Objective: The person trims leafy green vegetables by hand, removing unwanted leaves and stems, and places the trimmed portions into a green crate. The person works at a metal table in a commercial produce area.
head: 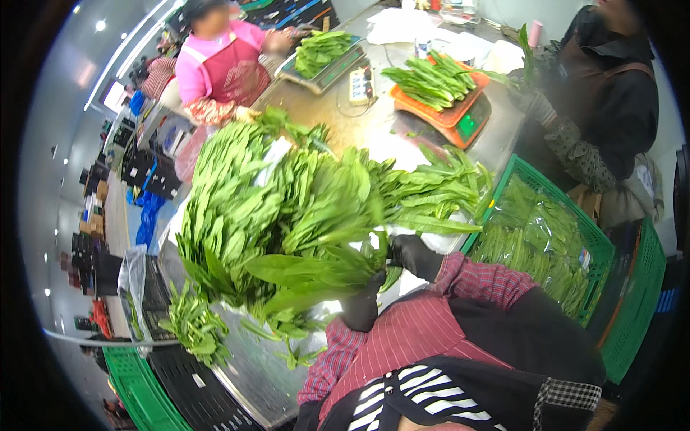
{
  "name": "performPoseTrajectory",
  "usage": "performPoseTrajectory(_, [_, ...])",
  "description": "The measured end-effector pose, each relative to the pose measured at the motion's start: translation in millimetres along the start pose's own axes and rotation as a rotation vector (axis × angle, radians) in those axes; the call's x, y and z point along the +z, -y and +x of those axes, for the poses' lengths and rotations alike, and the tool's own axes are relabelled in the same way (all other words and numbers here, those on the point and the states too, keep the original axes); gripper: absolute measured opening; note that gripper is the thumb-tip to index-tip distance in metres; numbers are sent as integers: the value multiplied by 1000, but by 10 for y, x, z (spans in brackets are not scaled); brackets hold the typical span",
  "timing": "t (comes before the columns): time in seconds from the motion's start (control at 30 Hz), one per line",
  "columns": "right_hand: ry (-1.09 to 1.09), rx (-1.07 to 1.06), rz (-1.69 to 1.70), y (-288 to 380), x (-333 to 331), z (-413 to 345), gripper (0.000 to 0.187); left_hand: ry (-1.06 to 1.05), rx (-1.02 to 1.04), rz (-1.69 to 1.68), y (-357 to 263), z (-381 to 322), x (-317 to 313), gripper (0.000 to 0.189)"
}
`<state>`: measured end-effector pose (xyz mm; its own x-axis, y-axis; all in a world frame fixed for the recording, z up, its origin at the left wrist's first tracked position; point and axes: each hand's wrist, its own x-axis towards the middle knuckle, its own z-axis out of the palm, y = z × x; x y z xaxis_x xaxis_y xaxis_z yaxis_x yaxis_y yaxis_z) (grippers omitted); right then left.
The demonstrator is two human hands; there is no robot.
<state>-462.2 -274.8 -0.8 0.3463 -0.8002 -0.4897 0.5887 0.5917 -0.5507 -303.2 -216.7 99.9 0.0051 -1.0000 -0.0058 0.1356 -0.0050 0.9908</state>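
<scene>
My left hand [361,308], in a black glove, is closed around a bunch of long leafy greens [307,272], its broad leaves pointing left. Close by, my right hand [416,257], also black-gloved, is at the bunch's right end. Its fingertips are partly hidden, so whether it grips anything is unclear. Beyond both hands lies a large heap of the same greens [232,199] on the metal table [259,372]. A looser pile of greens [442,188] spreads to the right of the heap.
A green crate [604,253] with bagged greens [533,242] stands at the right. Two scales bearing greens, one orange [439,118] and one grey [329,73], sit farther back near a power strip [361,86]. One person [223,64] works across the table, another [604,102] at right.
</scene>
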Motion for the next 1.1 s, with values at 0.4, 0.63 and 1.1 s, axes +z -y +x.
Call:
performPoseTrajectory(0.4, [255, -671, -1080, 504, 382, -339, 98, -106, -351, -615, 696, 102, -237, 55])
performPoseTrajectory(0.63, [431, -726, -1416, 395, 559, -326, 129, 301, -340, -70, 604, 98, -156, 58])
performPoseTrajectory(1.1, [588, -735, -1350, 587, 208, -167, 126, 423, -31, 275, 309, 188, 117, 48])
